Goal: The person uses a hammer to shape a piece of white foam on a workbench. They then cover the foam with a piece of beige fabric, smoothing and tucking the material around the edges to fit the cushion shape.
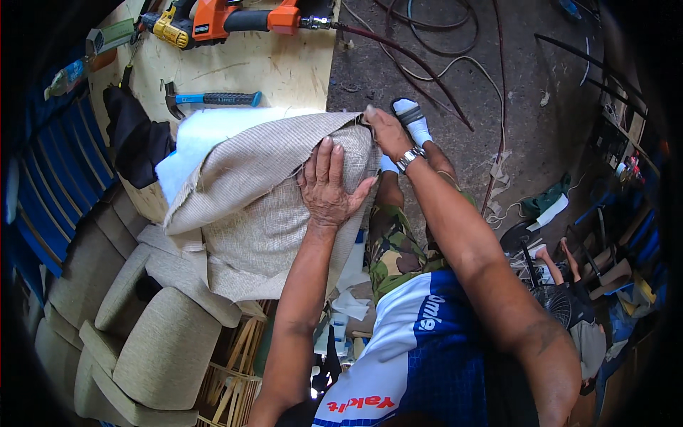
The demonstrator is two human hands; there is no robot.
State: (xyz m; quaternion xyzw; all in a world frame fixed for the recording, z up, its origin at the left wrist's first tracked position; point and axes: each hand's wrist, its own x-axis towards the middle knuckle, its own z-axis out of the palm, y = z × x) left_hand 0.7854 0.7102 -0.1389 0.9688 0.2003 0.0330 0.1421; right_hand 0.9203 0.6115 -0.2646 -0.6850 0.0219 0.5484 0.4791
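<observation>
Beige woven upholstery fabric lies over a padded piece on the wooden work table, with one edge folded back to show its striped underside. White batting sticks out beneath the fold on the far left. My left hand is pressed flat on the fabric, its fingers stretched out and holding nothing. At the far right corner of the padded piece, my right hand pinches the edge of the fabric; the fingertips are partly hidden. A metal watch is on the right wrist.
Beyond the fabric lie a blue-handled hammer, an orange air tool with a red hose, and a yellow drill. Black cloth sits left. Upholstered seats stand lower left. Hoses cross the floor; another person sits right near a fan.
</observation>
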